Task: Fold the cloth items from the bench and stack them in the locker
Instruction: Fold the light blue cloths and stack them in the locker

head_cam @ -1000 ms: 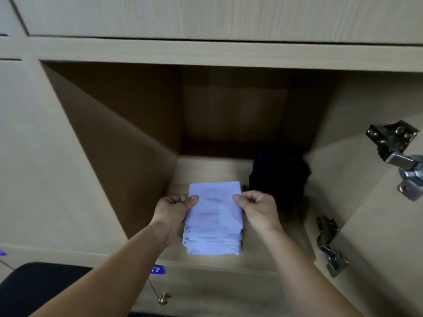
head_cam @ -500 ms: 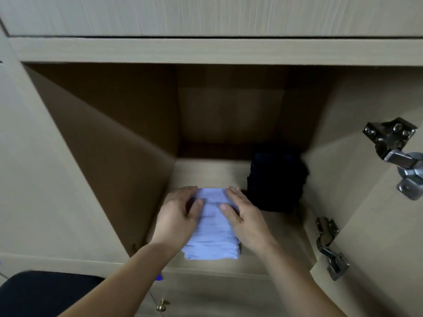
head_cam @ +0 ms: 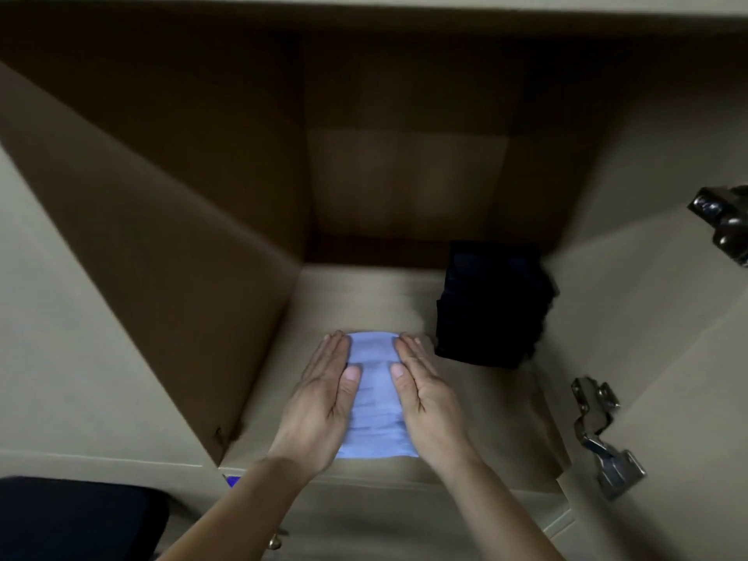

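The left hand [head_cam: 324, 402] and right hand [head_cam: 425, 398] have slid outward, flat with straight fingers against the sides of the cloth [head_cam: 374, 398] on the locker [head_cam: 364, 293] floor, beside a dark pile [head_cam: 491, 305].

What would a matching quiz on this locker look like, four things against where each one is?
Things: 1 light blue folded cloth; 2 dark folded cloth; 3 left hand; 4 lower metal hinge.
Places: A far right, beyond both cloths; B flat on the blue cloth's left side; C front of the locker floor; D further back, on the right of the locker floor.
Pairs: 1-C, 2-D, 3-B, 4-A.
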Tool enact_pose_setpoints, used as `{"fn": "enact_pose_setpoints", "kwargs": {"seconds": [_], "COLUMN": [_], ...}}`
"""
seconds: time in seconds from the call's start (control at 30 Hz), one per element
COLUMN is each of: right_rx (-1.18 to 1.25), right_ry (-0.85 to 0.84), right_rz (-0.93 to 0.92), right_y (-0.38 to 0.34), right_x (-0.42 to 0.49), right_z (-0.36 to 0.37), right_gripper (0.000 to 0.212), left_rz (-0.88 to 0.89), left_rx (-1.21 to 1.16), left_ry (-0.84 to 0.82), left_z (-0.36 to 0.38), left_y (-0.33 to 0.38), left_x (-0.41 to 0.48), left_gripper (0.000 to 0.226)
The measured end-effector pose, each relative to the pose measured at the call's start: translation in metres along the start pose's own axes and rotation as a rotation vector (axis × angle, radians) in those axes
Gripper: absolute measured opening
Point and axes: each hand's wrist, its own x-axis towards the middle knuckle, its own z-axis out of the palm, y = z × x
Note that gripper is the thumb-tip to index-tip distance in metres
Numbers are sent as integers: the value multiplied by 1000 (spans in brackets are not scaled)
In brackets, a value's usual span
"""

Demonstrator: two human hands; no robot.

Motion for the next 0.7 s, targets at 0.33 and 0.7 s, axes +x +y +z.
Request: {"fn": "enact_pose_setpoints", "kwargs": {"seconds": [0.33, 0.7], "right_rx": [-60, -317], "right_ry": [-16, 39], "right_rz": [-23, -3], "right_y": [1, -71], "right_x": [0, -17], "right_z": [5, -51], "right_gripper": [46, 46], "left_rz": [-18, 3], "left_rx": [29, 214], "left_ry": [-61, 19], "left_z": [-6, -91], "left_y": [0, 66], "left_x": [1, -42], "left_gripper": [58, 58]}}
